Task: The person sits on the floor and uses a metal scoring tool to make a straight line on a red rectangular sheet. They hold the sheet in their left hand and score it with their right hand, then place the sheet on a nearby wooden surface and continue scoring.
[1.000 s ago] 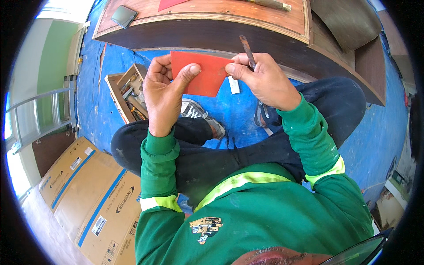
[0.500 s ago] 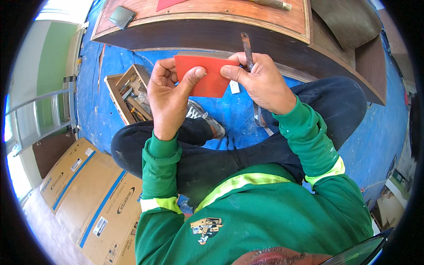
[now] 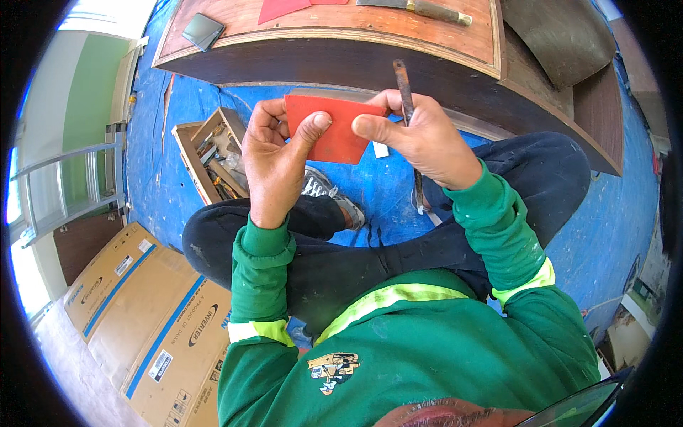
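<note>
Green l/s top [image 3: 455, 341] w/ hi-vis yellow-green band [image 3: 398, 292] across front; similar bands round L sleeve [image 3: 262, 285] & R sleeve [image 3: 498, 231] — L band part whitish. R sleeve has pale specks. Green cuffs [image 3: 263, 239], snug. Chest emblem [image 3: 333, 368]: small, mostly tan & blk. Dk trousers [image 3: 334, 267], v. dk navy or blk. Grey shoe [image 3: 316, 185] w/ white laces. Dk-framed eyewear [image 3: 580, 406] — lens greenish. L hand [image 3: 281, 160] & R hand [image 3: 435, 139] bare.

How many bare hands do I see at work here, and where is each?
2. The left hand grips the left side of a flat red four-sided sheet; the right hand grips its right side and holds a slim, rusty-looking tool. Some fingers are hidden.
</note>
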Motion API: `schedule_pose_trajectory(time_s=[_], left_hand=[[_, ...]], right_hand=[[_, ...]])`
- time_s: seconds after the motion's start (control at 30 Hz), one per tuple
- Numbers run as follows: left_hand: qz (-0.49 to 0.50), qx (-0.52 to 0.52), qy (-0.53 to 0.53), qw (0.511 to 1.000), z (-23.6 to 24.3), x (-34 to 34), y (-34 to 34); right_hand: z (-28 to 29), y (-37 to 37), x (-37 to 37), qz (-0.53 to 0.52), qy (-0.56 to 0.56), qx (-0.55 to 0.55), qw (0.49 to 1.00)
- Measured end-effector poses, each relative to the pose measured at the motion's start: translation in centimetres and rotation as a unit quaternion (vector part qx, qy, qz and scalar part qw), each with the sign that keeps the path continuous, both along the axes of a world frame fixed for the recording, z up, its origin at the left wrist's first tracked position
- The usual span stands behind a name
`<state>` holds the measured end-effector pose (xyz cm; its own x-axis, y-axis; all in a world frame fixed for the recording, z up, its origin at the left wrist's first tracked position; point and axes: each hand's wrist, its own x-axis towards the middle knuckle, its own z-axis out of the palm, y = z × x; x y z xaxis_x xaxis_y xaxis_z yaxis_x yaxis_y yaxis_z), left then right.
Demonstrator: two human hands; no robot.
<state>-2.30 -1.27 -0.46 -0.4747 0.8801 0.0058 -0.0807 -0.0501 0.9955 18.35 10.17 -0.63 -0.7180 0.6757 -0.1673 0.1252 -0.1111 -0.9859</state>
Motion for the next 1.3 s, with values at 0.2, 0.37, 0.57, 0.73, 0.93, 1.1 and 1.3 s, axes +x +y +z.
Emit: schedule_pose_trajectory(time_s=[0.2, 0.37, 0.57, 0.73, 0.93, 1.1, 1.3], left_hand=[[-0.003, 0.01, -0.006, 1.0, -0.2, -0.1, 0.1], [0.008, -0.003, 0.028, 1.0, 0.0, -0.7, 0.0], [-0.008, 0.007, 0.011, 1.0, 0.1, -0.6, -0.2], [-0.005, 0.034, 0.012, 0.999, -0.8, -1.0, -0.2], [0.023, 0.057, -0.018, 0.998, -0.8, -2.6, 0.7], [-0.006, 0.033, -0.08, 0.996, -2.9, -3.4, 0.2], [-0.034, 0.034, -0.125, 0.991, -4.7, -2.0, 4.0]], right_hand=[[-2.1, 0.2, 0.0, -0.019, -0.02, 0.043, 0.999], [-0.3, 0.6, 0.8, -0.025, -0.019, -0.07, 0.997], [-0.2, 0.4, 0.2, -0.072, -0.01, -0.004, 0.997], [-2.6, 1.1, 0.1, -0.066, 0.0, 0.079, 0.995], [0.4, 4.0, 3.8, -0.197, 0.04, 0.085, 0.976], [7.8, 2.9, 10.1, -0.073, 0.217, -0.192, 0.954], [1.7, -7.5, 9.5, 0.007, 0.211, -0.395, 0.894]])
